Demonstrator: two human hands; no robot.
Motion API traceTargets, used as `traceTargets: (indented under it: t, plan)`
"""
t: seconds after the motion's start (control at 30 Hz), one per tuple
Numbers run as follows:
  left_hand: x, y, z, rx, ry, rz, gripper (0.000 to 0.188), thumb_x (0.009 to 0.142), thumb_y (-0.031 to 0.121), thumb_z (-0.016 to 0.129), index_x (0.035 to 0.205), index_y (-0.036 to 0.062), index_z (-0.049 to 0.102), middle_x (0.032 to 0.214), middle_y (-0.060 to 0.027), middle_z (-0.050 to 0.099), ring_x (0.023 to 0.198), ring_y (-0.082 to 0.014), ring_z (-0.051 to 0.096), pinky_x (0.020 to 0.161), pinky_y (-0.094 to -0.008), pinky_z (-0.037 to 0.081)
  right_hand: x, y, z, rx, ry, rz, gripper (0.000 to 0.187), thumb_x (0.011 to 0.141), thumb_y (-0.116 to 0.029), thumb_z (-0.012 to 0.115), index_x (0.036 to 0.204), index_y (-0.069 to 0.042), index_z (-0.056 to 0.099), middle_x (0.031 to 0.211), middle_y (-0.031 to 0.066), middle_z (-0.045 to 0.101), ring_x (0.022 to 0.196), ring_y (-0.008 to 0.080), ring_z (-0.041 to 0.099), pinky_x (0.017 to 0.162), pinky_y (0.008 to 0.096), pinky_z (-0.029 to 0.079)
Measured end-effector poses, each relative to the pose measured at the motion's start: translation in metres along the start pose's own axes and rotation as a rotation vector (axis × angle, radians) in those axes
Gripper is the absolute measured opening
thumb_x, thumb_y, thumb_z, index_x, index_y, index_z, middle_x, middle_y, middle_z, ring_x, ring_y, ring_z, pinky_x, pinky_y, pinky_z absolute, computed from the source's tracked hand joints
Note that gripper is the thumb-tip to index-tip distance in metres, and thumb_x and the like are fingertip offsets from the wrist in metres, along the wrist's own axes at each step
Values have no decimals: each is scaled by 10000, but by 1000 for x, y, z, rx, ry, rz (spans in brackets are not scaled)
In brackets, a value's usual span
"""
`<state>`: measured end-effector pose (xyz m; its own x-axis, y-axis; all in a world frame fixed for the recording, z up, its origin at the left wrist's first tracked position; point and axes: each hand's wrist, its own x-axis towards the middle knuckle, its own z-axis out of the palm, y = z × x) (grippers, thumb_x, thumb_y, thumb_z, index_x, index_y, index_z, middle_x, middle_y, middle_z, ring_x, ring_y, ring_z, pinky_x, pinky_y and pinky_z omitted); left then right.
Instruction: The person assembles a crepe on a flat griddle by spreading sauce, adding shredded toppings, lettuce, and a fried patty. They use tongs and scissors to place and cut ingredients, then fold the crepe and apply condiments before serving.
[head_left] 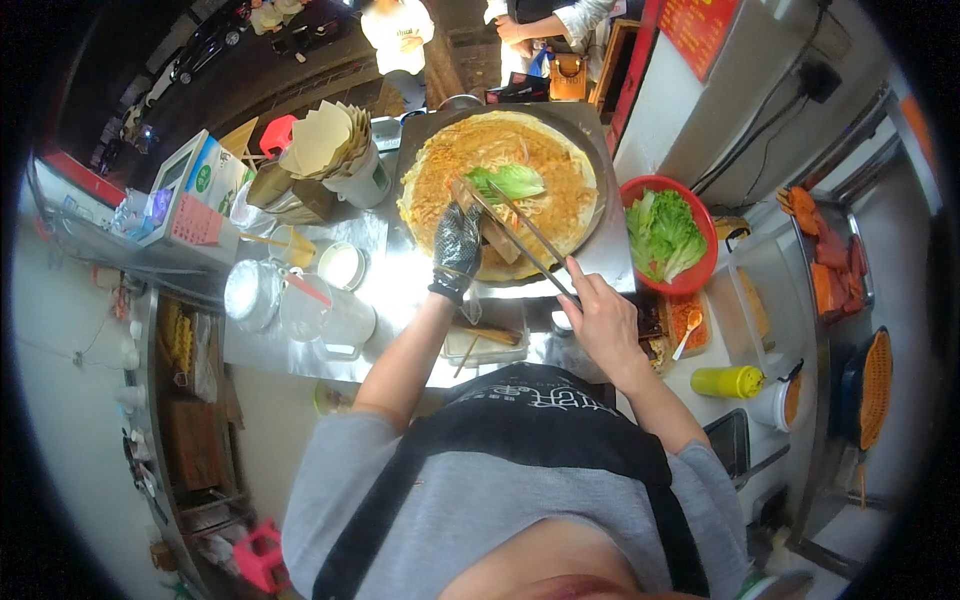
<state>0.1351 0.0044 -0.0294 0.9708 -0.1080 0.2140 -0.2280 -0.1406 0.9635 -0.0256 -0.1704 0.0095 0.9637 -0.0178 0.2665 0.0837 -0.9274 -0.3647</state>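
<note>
A large round crepe (566, 190) with brown sauce lies on a dark round griddle (603, 205). Lettuce leaves (510, 181) and pale shreds rest in its middle. My right hand (603, 318) grips long metal tongs (535, 255), whose tips reach in beside the lettuce, apart from each other. At the crepe's left part is my left hand (458, 245) in a black glove, its fingers closed along a flat brown strip (500, 241). The strip slants across the near part of the crepe; its kind is unclear, and the glove and tongs partly cover it.
A red bowl of lettuce (665, 235) stands right of the griddle, above a sauce tub with a spoon (687, 335) and a yellow squeeze bottle (727, 382). Left are paper bags (330, 145), a clear jug (325, 312) and a white cup (341, 266). People stand beyond the counter.
</note>
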Motion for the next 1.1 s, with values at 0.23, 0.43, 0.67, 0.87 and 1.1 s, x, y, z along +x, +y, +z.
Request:
traceTargets:
  t: [0.23, 0.43, 0.67, 0.87, 1.1]
  plan:
    - [8, -17, -9, -182, 35, -70, 224, 892, 175, 591, 1007, -12, 547, 832, -63, 603, 739, -133, 550, 648, -282, 461, 1, -6, 8, 176, 20, 67, 490, 830, -220, 632, 1277, -75, 492, 850, 102, 588, 716, 289, 614, 616, 382, 501]
    - [12, -24, -17, -344, 81, 53, 215, 836, 92, 636, 996, -7, 532, 875, -74, 594, 778, -151, 547, 704, -286, 459, -2, -14, 3, 254, -1, 84, 486, 835, -244, 624, 1277, -84, 498, 861, 102, 600, 728, 296, 616, 630, 394, 498]
    - [16, -24, -8, 43, 35, -30, 322, 800, 141, 662, 1023, -51, 535, 918, -167, 623, 829, -218, 595, 737, -317, 471, 6, -24, 7, 95, 71, 60, 500, 837, -242, 619, 1287, -75, 479, 901, 100, 570, 751, 286, 617, 630, 380, 508]
    - [32, -45, -1, 498, 111, 69, 456, 857, 317, 565, 1119, -54, 529, 1056, -248, 591, 964, -364, 582, 818, -414, 457, 22, -40, -1, -6, 95, 82, 519, 819, -223, 640, 1288, -72, 476, 896, 90, 555, 746, 271, 609, 624, 370, 504]
    - [30, 13, 8, 329, 183, 132, 304, 833, 223, 613, 1012, -13, 547, 850, -204, 618, 778, -337, 608, 661, -381, 467, 27, -40, -4, -35, 118, 107, 521, 807, -204, 650, 1287, -88, 485, 864, 80, 547, 727, 265, 602, 609, 369, 502]
